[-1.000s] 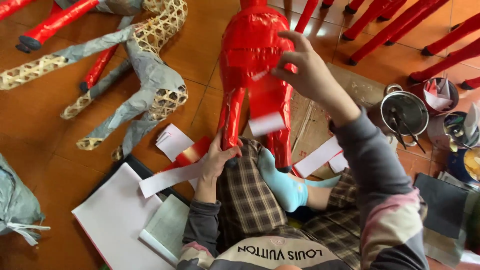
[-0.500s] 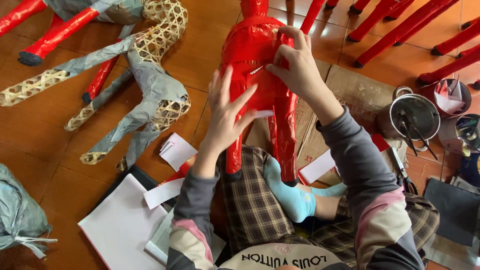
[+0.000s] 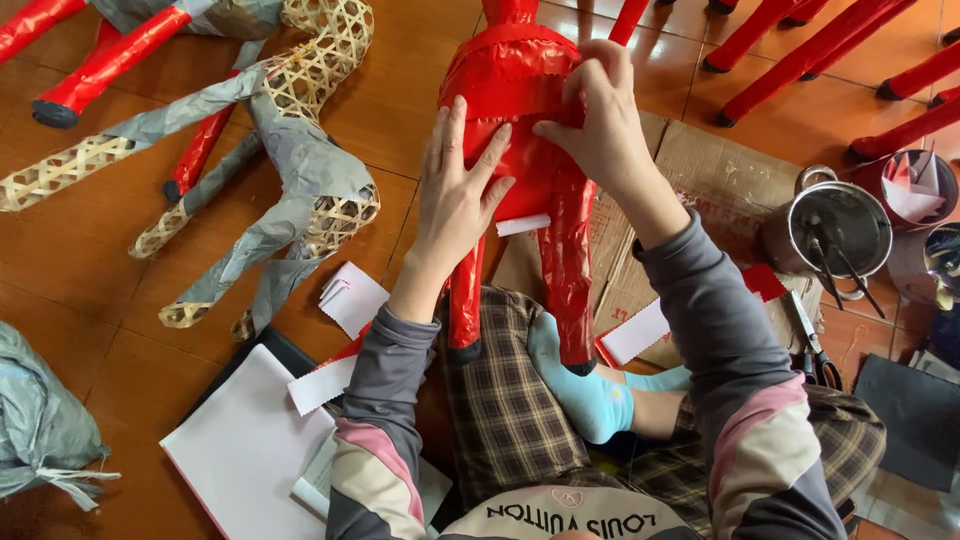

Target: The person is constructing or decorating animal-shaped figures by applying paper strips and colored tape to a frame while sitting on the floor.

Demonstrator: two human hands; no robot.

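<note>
A red paper-covered animal figure (image 3: pixel 510 95) stands in front of me, its two near legs resting on my lap. My left hand (image 3: pixel 455 195) lies flat and spread on its body, fingers apart. My right hand (image 3: pixel 600 115) presses on the figure's upper right side, fingertips pinching at the red paper. A small white paper strip (image 3: pixel 523 225) sticks out from the figure just below my left hand.
A woven bamboo animal frame partly wrapped in grey paper (image 3: pixel 285 170) lies at left. White sheets (image 3: pixel 250 450) and cut paper pieces (image 3: pixel 352 297) lie by my left knee. Cardboard (image 3: pixel 700 170), metal pots (image 3: pixel 835 230) with tools, and scissors (image 3: pixel 810 345) sit at right.
My left hand rose from the papers on the floor and now lies flat on the red figure. My right hand stayed on the figure's upper part.
</note>
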